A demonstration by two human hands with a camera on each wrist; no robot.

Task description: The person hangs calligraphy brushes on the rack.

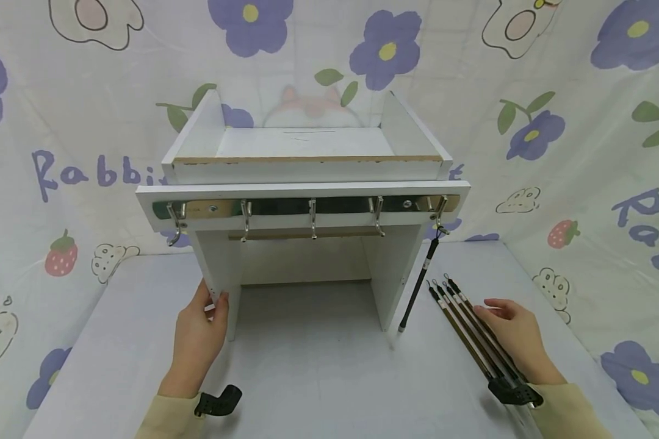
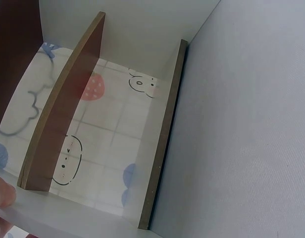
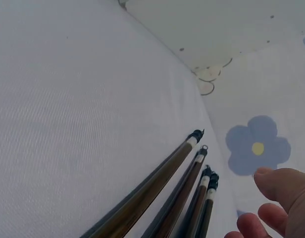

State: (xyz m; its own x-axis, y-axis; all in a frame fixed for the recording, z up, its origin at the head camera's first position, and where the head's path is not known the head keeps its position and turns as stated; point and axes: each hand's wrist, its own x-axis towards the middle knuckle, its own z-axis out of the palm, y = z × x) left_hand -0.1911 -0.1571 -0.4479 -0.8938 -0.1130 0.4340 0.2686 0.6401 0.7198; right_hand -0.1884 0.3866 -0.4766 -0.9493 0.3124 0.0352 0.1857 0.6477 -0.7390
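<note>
My left hand (image 1: 198,338) grips the front edge of the left side panel (image 1: 219,262) of a white shelf, thumb on one side and fingers on the other. Part of that hand (image 2: 3,196) shows at the left edge of the left wrist view. One dark rod (image 1: 419,285) hangs by its loop from the rightmost hook (image 1: 441,210). Several similar rods (image 1: 462,329) lie side by side on the table, loop ends away from me. Beside them, my right hand (image 1: 513,335) has loosely bent fingers around nothing; whether it touches a rod cannot be told.
A metal hook rail (image 1: 334,206) runs across the shelf's front; its other hooks carry nothing. Above it is an open-topped compartment (image 1: 307,143). The shelf stands on a white table (image 1: 318,372), with a patterned cloth (image 1: 560,146) behind and at the sides.
</note>
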